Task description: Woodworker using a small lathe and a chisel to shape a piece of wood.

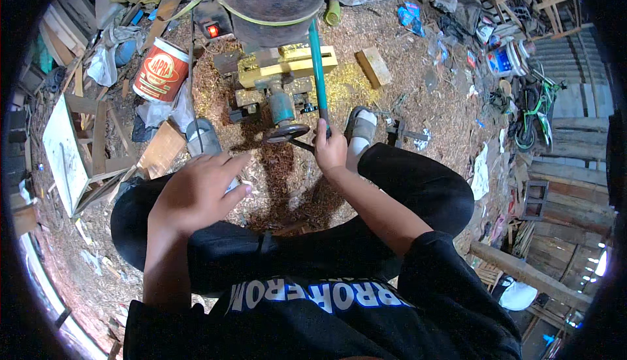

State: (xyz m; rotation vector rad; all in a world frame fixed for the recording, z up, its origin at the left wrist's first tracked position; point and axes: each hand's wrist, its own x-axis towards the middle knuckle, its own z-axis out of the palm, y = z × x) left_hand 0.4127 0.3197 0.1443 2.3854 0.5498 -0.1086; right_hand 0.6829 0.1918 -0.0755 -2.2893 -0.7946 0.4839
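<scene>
My right hand (332,146) is closed around the dark lower end of a green rod (318,66). The rod runs up beside a large grey drum (268,1). Left of that hand is a dark handwheel (285,133) on a blue-green metal shaft (281,107), and a short dark bar runs from the wheel toward my fingers. Behind the wheel, the metal fixture holds a yellow block (287,66). My left hand (196,190) hovers over my left knee with fingers stretched and thumb apart. Near it passes a thin dark rod (192,86), whose lower end I cannot follow clearly.
Wood shavings cover the ground. A red-and-white bucket (161,71) and a wooden frame (81,144) stand at left. A wooden block (373,67) lies right of the fixture. Farther right are a small green bicycle (539,109) and scattered litter.
</scene>
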